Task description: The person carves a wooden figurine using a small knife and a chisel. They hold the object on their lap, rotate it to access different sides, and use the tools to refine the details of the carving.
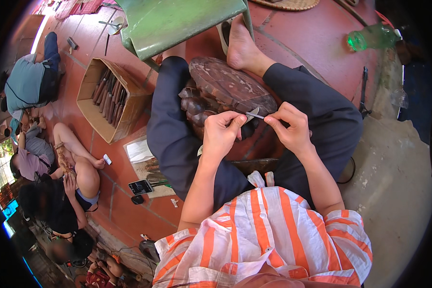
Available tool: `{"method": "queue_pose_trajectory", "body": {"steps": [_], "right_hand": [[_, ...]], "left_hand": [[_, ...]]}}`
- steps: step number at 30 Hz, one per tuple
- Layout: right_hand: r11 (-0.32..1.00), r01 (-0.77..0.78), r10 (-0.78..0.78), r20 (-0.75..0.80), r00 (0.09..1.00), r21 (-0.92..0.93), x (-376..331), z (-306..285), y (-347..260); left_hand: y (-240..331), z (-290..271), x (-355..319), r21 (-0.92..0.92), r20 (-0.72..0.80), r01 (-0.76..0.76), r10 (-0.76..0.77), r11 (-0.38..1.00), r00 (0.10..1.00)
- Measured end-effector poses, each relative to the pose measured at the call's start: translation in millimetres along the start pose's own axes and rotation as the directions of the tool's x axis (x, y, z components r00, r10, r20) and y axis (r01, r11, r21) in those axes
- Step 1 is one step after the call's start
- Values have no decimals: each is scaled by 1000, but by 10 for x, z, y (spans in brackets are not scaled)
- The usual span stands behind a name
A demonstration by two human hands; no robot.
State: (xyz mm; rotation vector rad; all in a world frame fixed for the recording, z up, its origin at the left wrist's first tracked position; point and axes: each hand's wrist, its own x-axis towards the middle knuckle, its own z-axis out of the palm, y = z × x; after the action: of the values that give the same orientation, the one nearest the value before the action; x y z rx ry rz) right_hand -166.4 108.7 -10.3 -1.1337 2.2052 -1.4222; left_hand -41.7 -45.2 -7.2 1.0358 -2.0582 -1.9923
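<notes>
Over my lap, my left hand (222, 132) is closed, pinching a small pale folded piece (251, 114) that could be sandpaper or cloth. My right hand (291, 126) pinches one end of a thin flat metal blade (258, 116). The blade's other end meets the pale piece between my fingertips. Just beyond my hands, a dark brown carved wood block (233, 86) rests between my bent legs, with a flat oval face and rounded lobes on its left side. My left hand partly hides its near edge.
A cardboard box (93, 113) of wood-handled tools stands left on the red tiles, near a phone (140, 186) and more tools (153, 173). A green plastic chair (182, 24) stands ahead. A green bottle (372, 37) lies far right. Other people (31, 81) sit along the left.
</notes>
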Motion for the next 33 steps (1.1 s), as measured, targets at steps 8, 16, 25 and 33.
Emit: {"method": "queue_pose_trajectory", "body": {"steps": [8,16,25,33], "right_hand": [[999,-15,14,5,1000,40,51,-2,38],[992,-112,108,74,991,59,191,-6,125],[999,13,-12,-35,999,39,77,-21,29],[998,-43,42,4,999,55,35,-7,27]], "left_hand": [[24,2,9,-6,5,16,-16,1000,1000],[45,-10,0,-26,29,62,-61,998,998],[20,-8,11,-67,42,64,-61,996,997],[25,-15,7,-59,40,95,-92,994,995]]}}
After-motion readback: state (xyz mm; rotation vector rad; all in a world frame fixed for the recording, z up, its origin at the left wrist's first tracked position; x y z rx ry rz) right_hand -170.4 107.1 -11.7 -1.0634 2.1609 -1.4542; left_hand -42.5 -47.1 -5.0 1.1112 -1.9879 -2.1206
